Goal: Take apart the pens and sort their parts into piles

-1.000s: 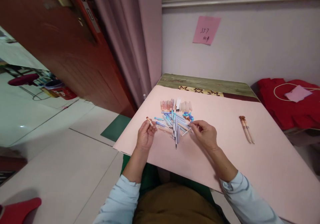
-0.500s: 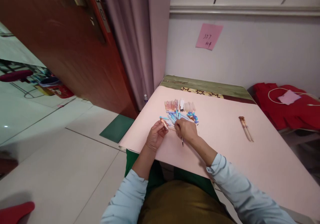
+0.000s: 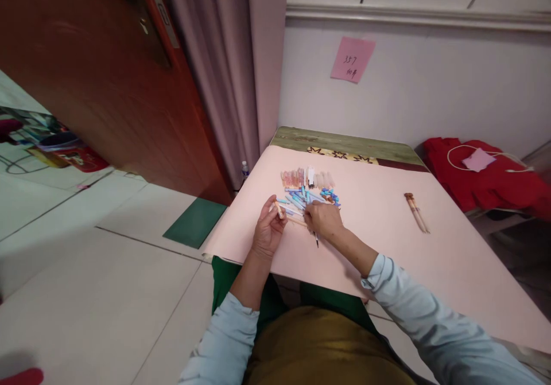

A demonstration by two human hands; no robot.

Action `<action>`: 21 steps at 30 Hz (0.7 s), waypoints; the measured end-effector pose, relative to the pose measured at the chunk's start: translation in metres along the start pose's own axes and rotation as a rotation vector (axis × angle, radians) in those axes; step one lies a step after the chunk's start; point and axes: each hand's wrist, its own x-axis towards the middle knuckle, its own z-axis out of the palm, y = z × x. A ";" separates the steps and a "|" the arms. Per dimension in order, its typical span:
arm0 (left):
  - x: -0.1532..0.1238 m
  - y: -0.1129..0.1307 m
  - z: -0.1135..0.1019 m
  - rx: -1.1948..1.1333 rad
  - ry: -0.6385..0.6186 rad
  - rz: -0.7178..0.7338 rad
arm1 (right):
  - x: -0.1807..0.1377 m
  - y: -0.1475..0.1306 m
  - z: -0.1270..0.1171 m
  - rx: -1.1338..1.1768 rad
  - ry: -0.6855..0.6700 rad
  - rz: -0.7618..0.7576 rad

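Note:
My left hand (image 3: 267, 233) is closed, pinching a short peach-coloured pen barrel (image 3: 279, 209) between thumb and fingers, just above the near left side of the pile. My right hand (image 3: 323, 220) is closed, its fingertips low among the blue pen parts (image 3: 295, 201). A thin pen refill (image 3: 317, 240) with a dark tip sticks out below that hand; the fingers hide its other end. Behind the hands lie a row of pinkish glittery pieces (image 3: 293, 178), white sticks (image 3: 310, 177) and pale pieces (image 3: 324, 180). Small blue and brown pieces (image 3: 330, 196) are heaped beyond my right hand.
Two pens with brown tops (image 3: 416, 213) lie on the right of the pink-covered table (image 3: 379, 236). Red cloth (image 3: 495, 178) with a white cord sits beyond the right edge. A wooden door (image 3: 142, 104) and a curtain (image 3: 228, 75) stand at the left.
The view has shifted slightly right. My right hand has moved a little to the right, and the refill beneath it has moved too. The left hand still pinches the peach-coloured barrel, now more upright.

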 end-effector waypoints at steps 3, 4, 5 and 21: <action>0.000 0.000 0.000 0.005 0.008 -0.013 | -0.004 0.004 -0.001 -0.012 0.007 0.037; 0.000 0.000 -0.001 0.005 0.011 -0.020 | -0.005 0.006 0.000 -0.019 0.005 0.051; 0.000 0.000 -0.001 0.005 0.014 -0.025 | -0.007 0.008 0.000 -0.026 0.003 0.065; 0.003 -0.001 -0.003 -0.021 -0.013 -0.043 | -0.035 0.023 0.004 0.207 0.078 0.052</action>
